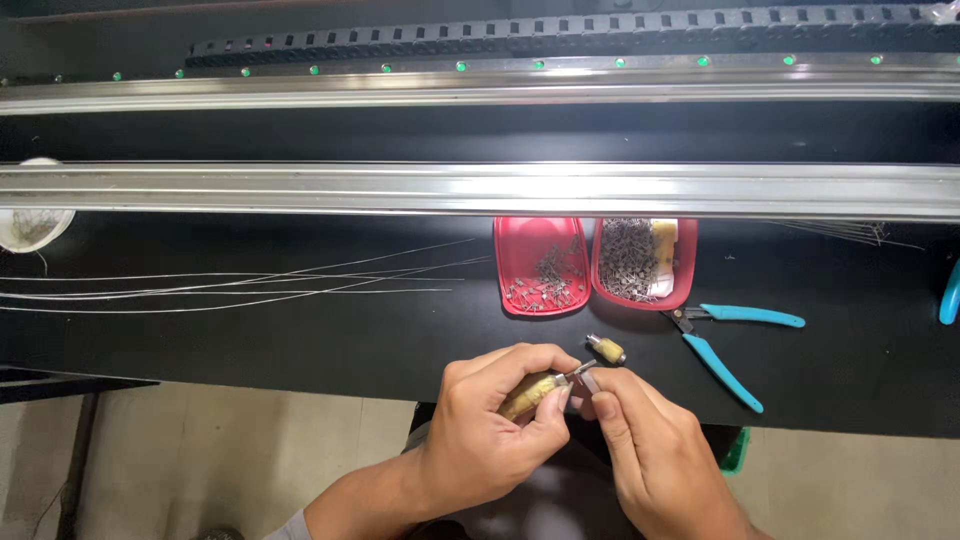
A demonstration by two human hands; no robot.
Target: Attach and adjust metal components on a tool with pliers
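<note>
Black bench (300, 340), long aluminium rails (480, 188) along its far side. Two red plastic trays side by side just under the nearer rail: left tray (541, 265) holds scattered small metal pins, right tray (644, 262) a denser pile plus a yellowish piece. Thin steel wires (230, 285) lie lengthwise at bench left. Teal-handled cutters (730, 340) right of the trays. Left hand (490, 425), grip clamped on yellow-handled tool with metal tip (545, 388), at the near edge, long axis pointing up-right. Right hand (650, 450) fingers pinched at the tip; contents too small to tell.
</note>
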